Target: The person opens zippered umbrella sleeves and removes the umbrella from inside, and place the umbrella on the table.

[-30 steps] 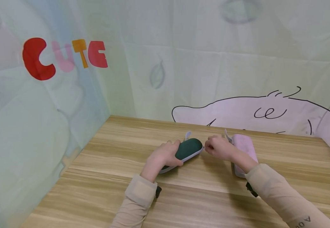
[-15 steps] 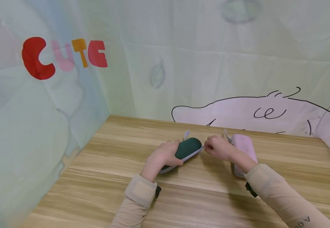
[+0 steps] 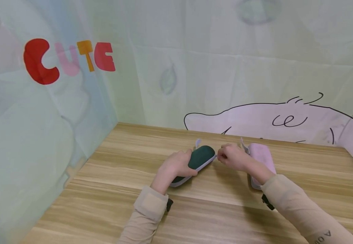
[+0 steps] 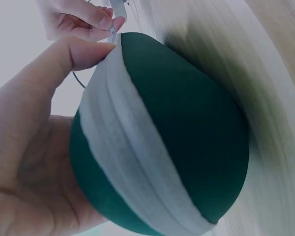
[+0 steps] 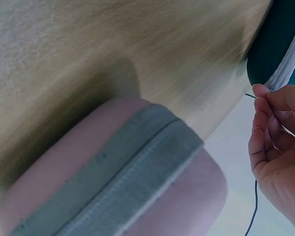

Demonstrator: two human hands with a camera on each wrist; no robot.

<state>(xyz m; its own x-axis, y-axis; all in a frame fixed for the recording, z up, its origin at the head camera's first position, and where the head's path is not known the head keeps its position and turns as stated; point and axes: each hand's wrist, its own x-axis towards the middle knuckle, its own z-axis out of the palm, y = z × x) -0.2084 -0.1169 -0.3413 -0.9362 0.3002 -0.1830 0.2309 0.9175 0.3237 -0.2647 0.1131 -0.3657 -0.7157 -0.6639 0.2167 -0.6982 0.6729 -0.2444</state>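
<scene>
A dark green zippered case (image 3: 203,157) with a pale grey zip band (image 4: 132,132) lies slantwise on the wooden table. My left hand (image 3: 176,166) grips its near end, the thumb along the zip side in the left wrist view. At the case's far end my right hand (image 3: 232,157) pinches the small metal zip pull (image 4: 113,31) between thumb and fingertips. The zip looks closed along the stretch that shows. Under my right forearm, partly covered by it, lies a pink zippered case (image 3: 261,156) with a grey zip band (image 5: 132,167).
The wooden table (image 3: 118,162) meets printed fabric walls (image 3: 152,78) at the back and left. A pale loop (image 3: 198,143) sticks up behind the green case, and a grey loop (image 3: 244,145) stands by the pink case.
The green case's far end has shifted slightly left and away from me, with my right hand following it a little. Both hands keep their hold.
</scene>
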